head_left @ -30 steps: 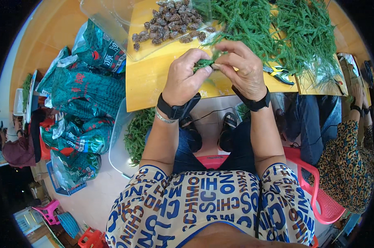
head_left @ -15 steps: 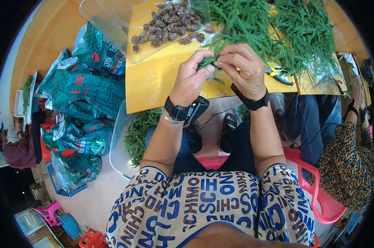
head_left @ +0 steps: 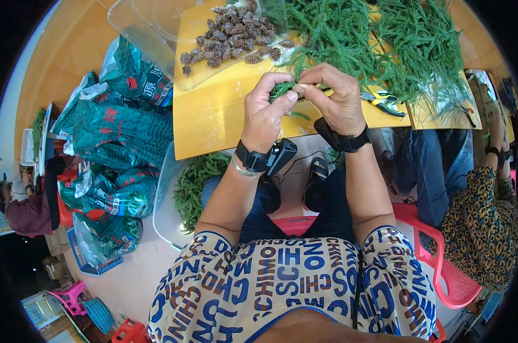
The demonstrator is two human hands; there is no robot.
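Above the near edge of the yellow table, my two hands meet over a green artificial pine sprig [head_left: 279, 90]. My left hand [head_left: 265, 117] is closed round the sprig between thumb and fingers. Thumb and forefinger of my right hand [head_left: 340, 102] pinch at the sprig's end, right beside my left thumb. A small dark piece shows behind the right fingers, too covered to name. Beyond the hands lies a clear plastic tray [head_left: 150, 34] with many brown pine cones [head_left: 227, 37]. Green pine branches [head_left: 339, 40] are heaped at the back, with a second heap [head_left: 422, 48] to the right.
Pliers [head_left: 383, 103] with yellow and black handles lie on the table [head_left: 207, 123], right of my hands. Teal plastic bags [head_left: 122, 128] pile up at the left. More greenery [head_left: 199, 186] fills a bin below the table. A co-worker [head_left: 479, 223] sits at the right.
Both hands have dropped slightly toward me. The right wrist has turned, and the right fingers still pinch at the sprig.
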